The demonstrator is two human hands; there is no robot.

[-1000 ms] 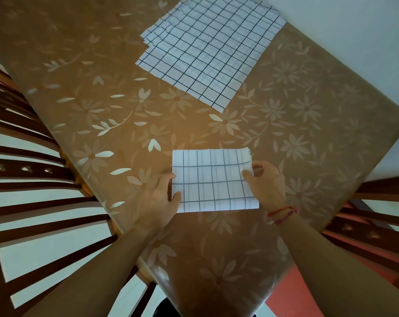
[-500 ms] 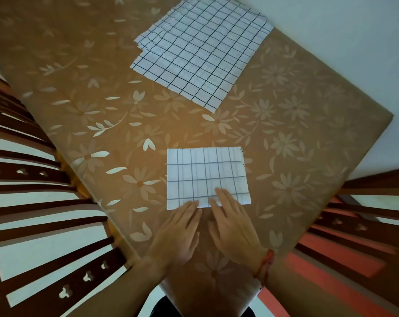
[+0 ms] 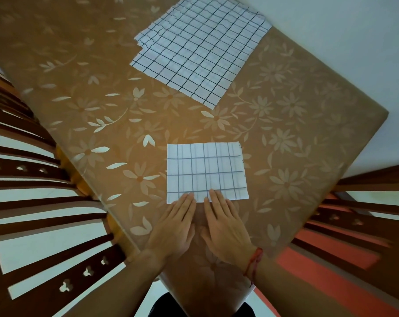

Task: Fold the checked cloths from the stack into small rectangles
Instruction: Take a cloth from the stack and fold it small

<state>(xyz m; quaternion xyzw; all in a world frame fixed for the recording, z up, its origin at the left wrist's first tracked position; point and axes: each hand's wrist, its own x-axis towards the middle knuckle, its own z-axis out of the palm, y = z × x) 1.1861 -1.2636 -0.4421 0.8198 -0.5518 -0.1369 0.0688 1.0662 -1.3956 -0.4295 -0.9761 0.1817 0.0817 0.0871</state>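
A white cloth with dark checks (image 3: 206,171) lies folded into a rectangle near the table's front. My left hand (image 3: 174,225) and my right hand (image 3: 224,224) lie flat side by side just below it. Their straight fingertips touch the cloth's near edge. Neither hand grips anything. A stack of unfolded checked cloths (image 3: 200,49) rests at the far side of the table, its left edges fanned out.
The table (image 3: 91,110) wears a tan floral cover under clear plastic. Dark wooden chair backs stand at the left (image 3: 33,202) and at the right (image 3: 365,202). A pale wall runs beyond the table's far right edge.
A second ago my hands held the cloth's left and right edges. They have since let go and come together flat at its near edge, where they stay.
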